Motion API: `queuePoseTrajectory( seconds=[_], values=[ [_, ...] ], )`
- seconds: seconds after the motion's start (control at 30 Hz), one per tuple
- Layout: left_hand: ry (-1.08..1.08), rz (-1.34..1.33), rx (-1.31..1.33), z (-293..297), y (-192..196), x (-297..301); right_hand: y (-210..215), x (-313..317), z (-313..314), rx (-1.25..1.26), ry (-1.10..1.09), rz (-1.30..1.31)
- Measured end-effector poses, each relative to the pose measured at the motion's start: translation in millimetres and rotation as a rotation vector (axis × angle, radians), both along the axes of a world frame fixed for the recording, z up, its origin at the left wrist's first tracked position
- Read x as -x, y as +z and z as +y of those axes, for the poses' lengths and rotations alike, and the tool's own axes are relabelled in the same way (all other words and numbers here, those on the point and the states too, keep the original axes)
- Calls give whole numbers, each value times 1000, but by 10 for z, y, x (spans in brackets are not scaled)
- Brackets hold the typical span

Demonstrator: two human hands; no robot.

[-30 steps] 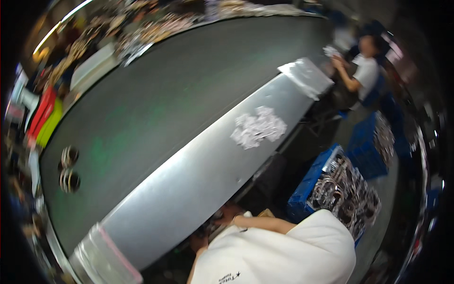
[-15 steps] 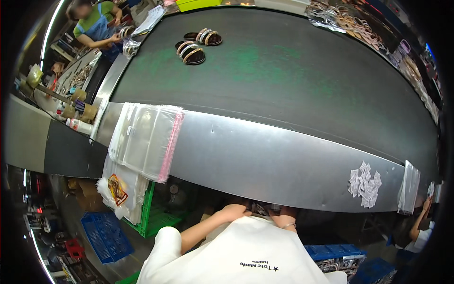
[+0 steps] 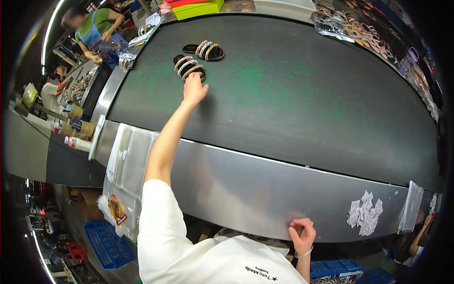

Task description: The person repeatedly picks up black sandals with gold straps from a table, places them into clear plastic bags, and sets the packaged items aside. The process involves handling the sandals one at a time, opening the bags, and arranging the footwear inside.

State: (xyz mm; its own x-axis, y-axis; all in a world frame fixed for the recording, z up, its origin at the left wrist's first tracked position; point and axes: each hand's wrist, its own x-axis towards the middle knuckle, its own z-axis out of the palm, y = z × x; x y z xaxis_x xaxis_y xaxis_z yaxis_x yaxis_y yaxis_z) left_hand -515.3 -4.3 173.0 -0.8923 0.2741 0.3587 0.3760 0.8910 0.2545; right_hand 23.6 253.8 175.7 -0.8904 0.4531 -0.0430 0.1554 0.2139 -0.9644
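The left hand (image 3: pixel 194 90) is stretched far out over the dark conveyor belt (image 3: pixel 293 94), its fingers (image 3: pixel 190 77) spread loose and reaching the near edge of a black sandal with pale glittery straps (image 3: pixel 188 67). The fingertips touch or nearly touch that sandal's heel end; they are not closed around it. A second matching sandal (image 3: pixel 204 50) lies just beyond the first, farther from the person, close to it but apart from it.

The right hand (image 3: pixel 301 233) rests on the near edge of the metal desk (image 3: pixel 246 184) that runs along the belt's near side. Its fingers are curled over that edge, holding nothing else.

On the desk, to the left of the outstretched arm, lies a stack of clear plastic bags (image 3: pixel 128 158), and below them another bag hangs off the edge with an orange-and-yellow item inside (image 3: pixel 116 209). Well to the right of the right hand, a cluster of small white paper tags (image 3: pixel 364 213) sits on the desk, with another clear bag (image 3: pixel 410 213) just past it.

Beyond the belt's far left corner, another person in a green top and blue apron (image 3: pixel 92 28) works at a neighbouring station. A blue crate (image 3: pixel 109 241) stands on the floor under the desk's left end.
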Motion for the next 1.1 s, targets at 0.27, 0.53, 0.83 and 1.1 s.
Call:
queuePoseTrajectory(
  seconds=[0.27,0.53,0.83,1.1],
  values=[
    [299,-258,271,607,-127,893,-8,89,4,-161,21,36],
    [347,-333,-15,953,-195,1032,26,164,19,-198,64,33],
    [-703,223,326,1104,462,-1028,-140,-31,20,5,76,77],
    [-1063,96,-62,937,1063,-2782,608,101,66,-814,-83,458]
  ],
)
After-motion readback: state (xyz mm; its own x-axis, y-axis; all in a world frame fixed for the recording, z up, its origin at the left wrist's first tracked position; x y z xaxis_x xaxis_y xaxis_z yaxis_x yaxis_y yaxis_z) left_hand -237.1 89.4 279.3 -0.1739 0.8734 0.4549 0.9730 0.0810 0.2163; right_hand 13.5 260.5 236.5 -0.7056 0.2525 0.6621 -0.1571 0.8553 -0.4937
